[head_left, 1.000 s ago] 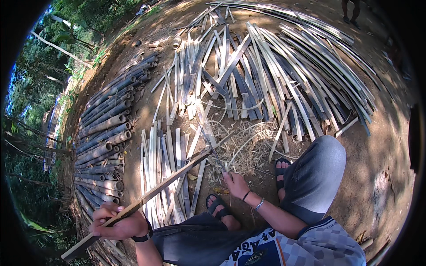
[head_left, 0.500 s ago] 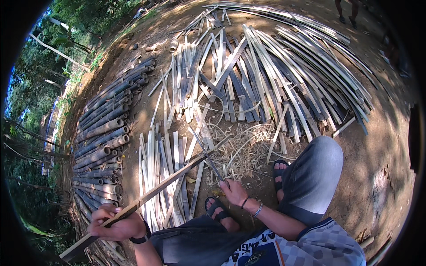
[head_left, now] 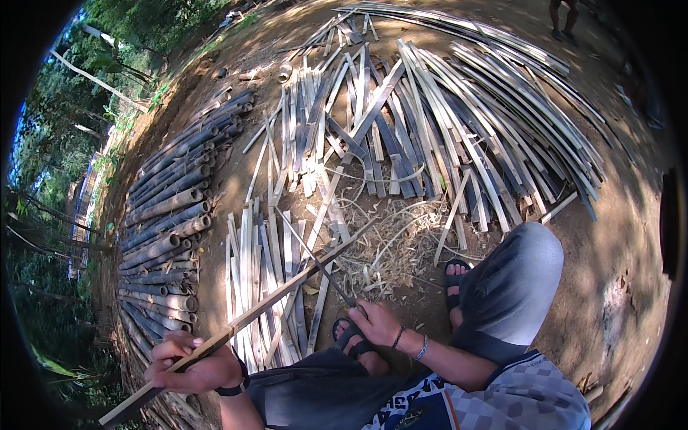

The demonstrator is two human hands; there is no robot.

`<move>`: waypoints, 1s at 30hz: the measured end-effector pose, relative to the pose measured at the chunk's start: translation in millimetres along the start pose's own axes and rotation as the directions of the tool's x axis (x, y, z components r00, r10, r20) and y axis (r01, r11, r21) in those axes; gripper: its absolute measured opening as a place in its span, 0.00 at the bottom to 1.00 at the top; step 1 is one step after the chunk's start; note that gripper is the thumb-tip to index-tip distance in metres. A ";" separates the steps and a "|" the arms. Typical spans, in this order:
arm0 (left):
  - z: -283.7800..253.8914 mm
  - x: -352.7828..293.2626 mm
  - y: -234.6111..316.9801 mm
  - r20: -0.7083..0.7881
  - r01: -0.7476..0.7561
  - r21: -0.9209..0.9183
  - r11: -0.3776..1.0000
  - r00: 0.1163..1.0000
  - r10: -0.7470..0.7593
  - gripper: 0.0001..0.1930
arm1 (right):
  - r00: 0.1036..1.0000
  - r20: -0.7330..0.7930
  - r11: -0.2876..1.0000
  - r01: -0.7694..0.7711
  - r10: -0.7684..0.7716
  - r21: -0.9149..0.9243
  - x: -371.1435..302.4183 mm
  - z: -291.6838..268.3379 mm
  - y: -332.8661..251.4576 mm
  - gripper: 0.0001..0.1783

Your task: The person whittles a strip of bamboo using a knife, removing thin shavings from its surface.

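My left hand (head_left: 195, 367) is closed around a long split bamboo strip (head_left: 261, 307), which slants up from the lower left across the view. In my right hand (head_left: 376, 324), fingers wrapped round the handle, is a long, narrow-bladed knife (head_left: 305, 248). Its dark blade crosses the strip near the strip's far end and seems to touch it. The handle is mostly hidden by my fingers. Pale bamboo shavings (head_left: 390, 240) lie heaped on the ground beyond the knife.
Split bamboo strips (head_left: 251, 287) lie under the held strip. A wide spread of more strips (head_left: 473, 136) covers the ground ahead. Whole bamboo poles (head_left: 168, 247) are stacked at the left. My sandalled foot (head_left: 356, 342) is close to my right hand. Someone's legs (head_left: 565, 18) show at the far right.
The knife blade has swung left and slid down along the bamboo strip toward my left hand. My right hand has shifted slightly nearer to me. My left hand keeps its hold.
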State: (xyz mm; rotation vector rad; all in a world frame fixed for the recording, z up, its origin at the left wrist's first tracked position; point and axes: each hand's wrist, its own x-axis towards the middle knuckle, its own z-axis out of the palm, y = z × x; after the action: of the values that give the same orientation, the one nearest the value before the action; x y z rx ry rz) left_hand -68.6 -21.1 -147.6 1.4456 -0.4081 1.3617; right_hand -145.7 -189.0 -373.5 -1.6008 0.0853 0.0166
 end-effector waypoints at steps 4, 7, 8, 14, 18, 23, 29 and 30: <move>-0.5 -2.0 3.7 0.093 0.002 0.054 0.999 0.996 -0.007 0.18 | 0.994 -0.102 0.992 -0.024 0.036 0.120 9.4 13.1 46.1 0.22; -10.2 -0.7 3.3 0.131 0.010 0.021 1.000 0.991 -0.013 0.18 | 0.970 -0.059 0.936 -0.212 0.238 0.282 11.9 13.1 53.3 0.22; -8.0 -1.7 6.1 0.084 0.010 0.007 1.000 0.996 -0.011 0.17 | 0.950 -0.007 0.891 -0.291 0.313 0.350 9.8 11.3 46.9 0.22; 2.5 -7.0 10.7 0.027 0.024 -0.016 1.000 0.999 -0.024 0.17 | 0.994 -0.028 0.935 -0.094 0.110 0.343 7.4 12.9 28.3 0.23; 2.5 -6.4 10.5 0.001 0.000 -0.005 1.000 1.000 0.000 0.17 | 0.969 -0.024 0.919 -0.225 0.246 0.325 12.2 10.8 35.2 0.24; 1.3 -6.6 9.0 0.066 0.005 -0.004 1.000 0.998 -0.005 0.18 | 0.993 -0.118 0.995 0.037 -0.026 0.097 14.4 14.9 51.7 0.25; -3.8 -7.6 10.7 0.099 -0.044 0.113 0.993 0.995 0.033 0.18 | 0.982 -0.039 0.961 -0.173 0.186 0.216 11.8 9.4 31.3 0.25; -3.6 -7.9 11.0 0.093 -0.026 0.083 0.996 0.995 0.018 0.18 | 0.987 -0.044 0.965 -0.141 0.154 0.222 11.8 8.4 34.0 0.25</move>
State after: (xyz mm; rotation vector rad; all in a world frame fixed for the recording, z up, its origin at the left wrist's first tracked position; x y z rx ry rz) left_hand -81.6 -25.4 -150.3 1.5826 -0.4315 1.3467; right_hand -135.8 -182.1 -408.5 -1.3718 0.2460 0.0724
